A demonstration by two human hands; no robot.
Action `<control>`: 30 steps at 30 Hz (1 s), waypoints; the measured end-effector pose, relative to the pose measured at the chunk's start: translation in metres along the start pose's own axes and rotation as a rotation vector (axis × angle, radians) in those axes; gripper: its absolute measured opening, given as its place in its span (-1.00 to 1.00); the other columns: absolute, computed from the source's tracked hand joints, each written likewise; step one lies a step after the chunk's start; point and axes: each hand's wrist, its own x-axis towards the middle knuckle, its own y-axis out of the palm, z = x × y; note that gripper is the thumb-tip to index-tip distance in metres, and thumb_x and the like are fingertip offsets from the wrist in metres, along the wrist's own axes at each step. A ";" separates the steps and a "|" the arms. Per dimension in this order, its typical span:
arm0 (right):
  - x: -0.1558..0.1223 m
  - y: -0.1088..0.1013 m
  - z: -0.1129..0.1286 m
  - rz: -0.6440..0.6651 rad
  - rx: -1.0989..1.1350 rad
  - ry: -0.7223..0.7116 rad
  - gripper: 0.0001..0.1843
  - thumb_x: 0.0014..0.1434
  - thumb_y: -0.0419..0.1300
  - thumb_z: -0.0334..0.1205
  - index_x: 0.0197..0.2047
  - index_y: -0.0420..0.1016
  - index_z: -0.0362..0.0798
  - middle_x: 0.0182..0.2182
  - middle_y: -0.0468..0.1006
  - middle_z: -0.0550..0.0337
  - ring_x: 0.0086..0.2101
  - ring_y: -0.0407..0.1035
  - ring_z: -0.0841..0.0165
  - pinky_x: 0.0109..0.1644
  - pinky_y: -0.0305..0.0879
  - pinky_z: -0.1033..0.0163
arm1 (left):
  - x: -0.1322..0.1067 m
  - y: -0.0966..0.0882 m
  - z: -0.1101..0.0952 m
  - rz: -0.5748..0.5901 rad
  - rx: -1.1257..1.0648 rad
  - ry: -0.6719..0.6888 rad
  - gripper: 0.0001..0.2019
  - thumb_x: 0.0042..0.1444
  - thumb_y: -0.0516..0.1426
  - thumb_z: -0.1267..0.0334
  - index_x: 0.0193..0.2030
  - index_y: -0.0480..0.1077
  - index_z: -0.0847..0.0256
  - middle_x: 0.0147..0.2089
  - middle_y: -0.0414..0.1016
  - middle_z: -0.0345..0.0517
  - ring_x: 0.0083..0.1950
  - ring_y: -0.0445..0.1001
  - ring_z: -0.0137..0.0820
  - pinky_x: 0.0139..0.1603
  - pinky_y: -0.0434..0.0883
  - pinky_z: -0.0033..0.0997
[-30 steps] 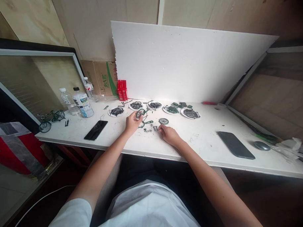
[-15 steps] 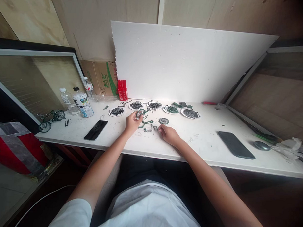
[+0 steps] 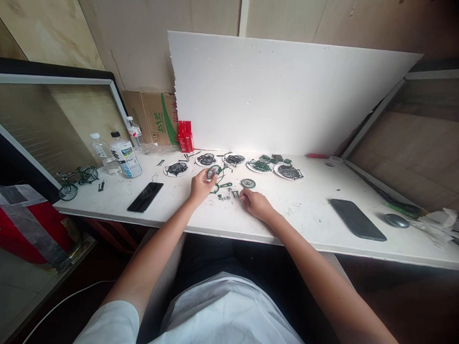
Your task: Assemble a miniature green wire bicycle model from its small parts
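Pinched in my left hand [image 3: 202, 185] is a partly built green toy bicycle [image 3: 214, 171], one spoked wheel on it facing me. My right hand [image 3: 255, 203] rests low over the table with its fingers closed; whatever they hold, if anything, is too small or hidden to name. Just beyond its fingertips a loose toy wheel [image 3: 247, 183] lies flat. Between my hands are a green part [image 3: 225, 185] and several tiny pieces [image 3: 224, 197].
Paper plates of bicycle parts [image 3: 177, 169] line the back of the white table [image 3: 299, 219]. A whole toy bicycle [image 3: 78, 179], bottles [image 3: 125, 157] and a phone [image 3: 146, 197] stand or lie left. A dark flat slab [image 3: 358, 220] and a mouse [image 3: 396, 221] are right.
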 end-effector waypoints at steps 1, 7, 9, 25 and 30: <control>0.000 0.000 0.000 0.001 0.001 -0.001 -0.79 0.40 0.07 -0.38 -0.01 0.50 -0.02 -0.16 0.72 0.05 -0.29 0.51 0.24 -0.21 0.19 0.26 | 0.000 0.000 0.000 -0.002 0.005 0.001 -0.68 0.26 0.29 0.06 0.02 0.54 0.22 -0.06 0.69 0.02 -0.16 0.64 -0.34 -0.21 0.52 -0.45; 0.000 0.000 0.001 0.000 -0.006 0.005 -0.78 0.40 0.07 -0.38 0.00 0.50 -0.03 -0.15 0.72 0.03 -0.29 0.52 0.23 -0.20 0.20 0.25 | -0.001 -0.001 -0.003 0.014 -0.003 0.009 -0.69 0.26 0.29 0.06 0.02 0.54 0.22 -0.07 0.69 0.01 -0.17 0.63 -0.34 -0.22 0.51 -0.45; 0.000 -0.001 0.002 0.002 -0.005 0.004 -0.79 0.41 0.07 -0.37 0.00 0.50 -0.03 -0.15 0.72 0.03 -0.28 0.52 0.23 -0.20 0.20 0.25 | -0.001 -0.001 -0.004 0.014 0.002 0.005 -0.69 0.26 0.28 0.06 0.01 0.54 0.21 -0.07 0.69 0.01 -0.17 0.62 -0.34 -0.22 0.51 -0.46; -0.001 -0.001 0.001 0.007 0.009 -0.008 -0.78 0.38 0.09 -0.39 0.00 0.50 -0.02 -0.14 0.72 0.05 -0.27 0.53 0.23 -0.19 0.21 0.26 | -0.002 -0.001 -0.006 0.008 0.034 0.019 -0.73 0.27 0.29 0.06 -0.04 0.55 0.20 -0.16 0.67 -0.03 -0.24 0.58 -0.36 -0.26 0.49 -0.47; -0.001 -0.002 0.002 0.011 -0.001 0.000 -0.78 0.40 0.09 -0.38 0.02 0.50 -0.02 -0.12 0.73 0.04 -0.26 0.54 0.22 -0.18 0.22 0.25 | -0.002 -0.001 -0.006 0.010 0.040 0.011 -0.73 0.27 0.28 0.05 -0.07 0.55 0.21 -0.18 0.67 -0.04 -0.27 0.57 -0.37 -0.28 0.48 -0.47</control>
